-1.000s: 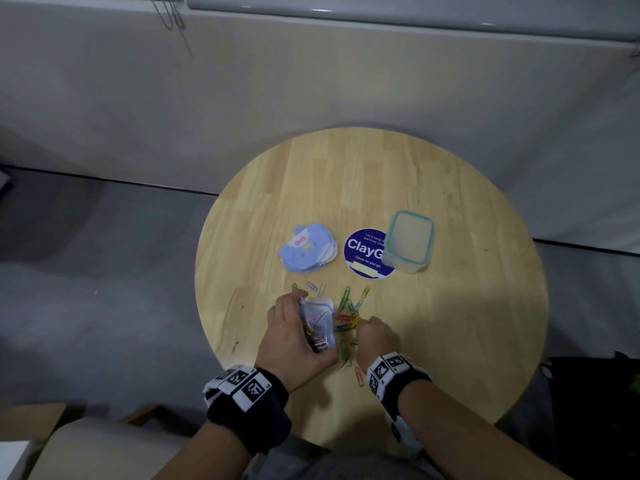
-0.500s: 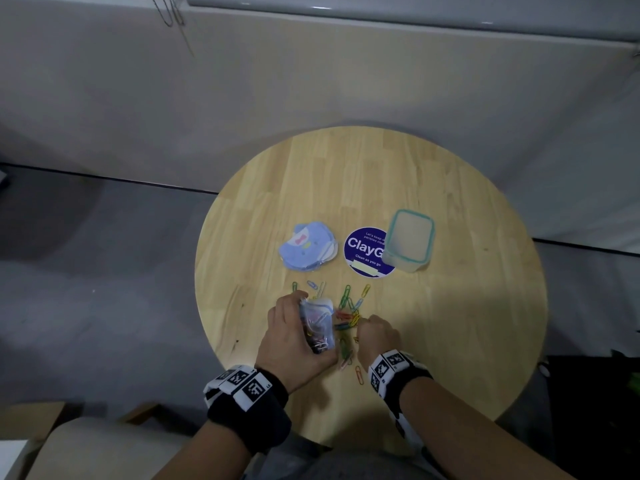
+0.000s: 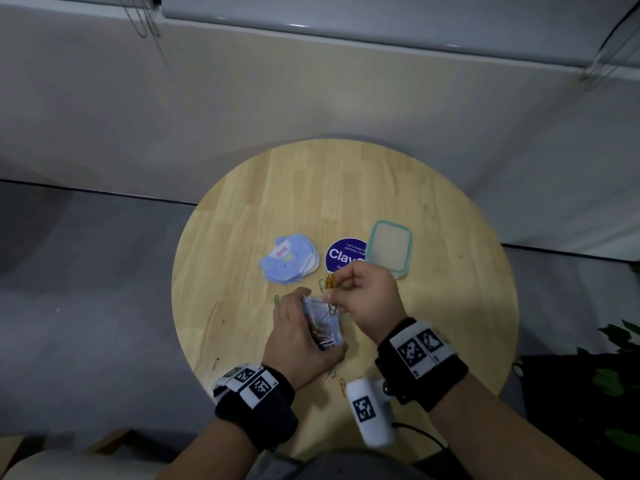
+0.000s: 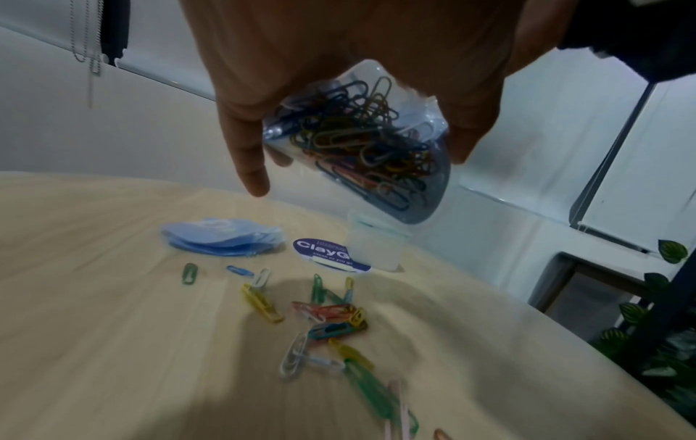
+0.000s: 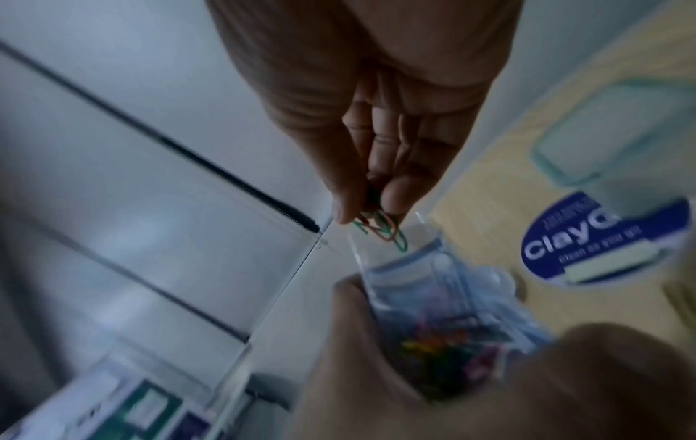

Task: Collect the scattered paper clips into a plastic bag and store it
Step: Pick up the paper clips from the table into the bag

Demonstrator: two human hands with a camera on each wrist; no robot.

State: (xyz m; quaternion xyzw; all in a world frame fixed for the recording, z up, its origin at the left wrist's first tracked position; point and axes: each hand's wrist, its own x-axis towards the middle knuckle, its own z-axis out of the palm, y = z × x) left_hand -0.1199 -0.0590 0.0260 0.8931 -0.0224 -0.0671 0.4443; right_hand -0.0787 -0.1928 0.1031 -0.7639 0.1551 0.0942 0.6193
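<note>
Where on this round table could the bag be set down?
Bare wood lies along the far rim of the round wooden table, beyond the lidded clear plastic box, and on its right side. It is crowded near the front, where loose coloured paper clips lie below both hands.

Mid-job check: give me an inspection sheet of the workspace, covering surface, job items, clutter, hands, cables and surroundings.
Surface: round light wooden table, bare wood around the items.
Job's things: small clear plastic bag partly filled with coloured paper clips; loose coloured paper clips lying on the table; lidded clear plastic container with teal rim at the back.
Clutter: stack of light blue animal-shaped cards; round dark blue sticker partly under the container.
Hands: left hand holds the bag; right hand pinches a few clips above the bag's mouth.
Cables: black cable near the right forearm.
Surroundings: grey floor, pale wall, beaded blind cords, green plant at right.
</note>
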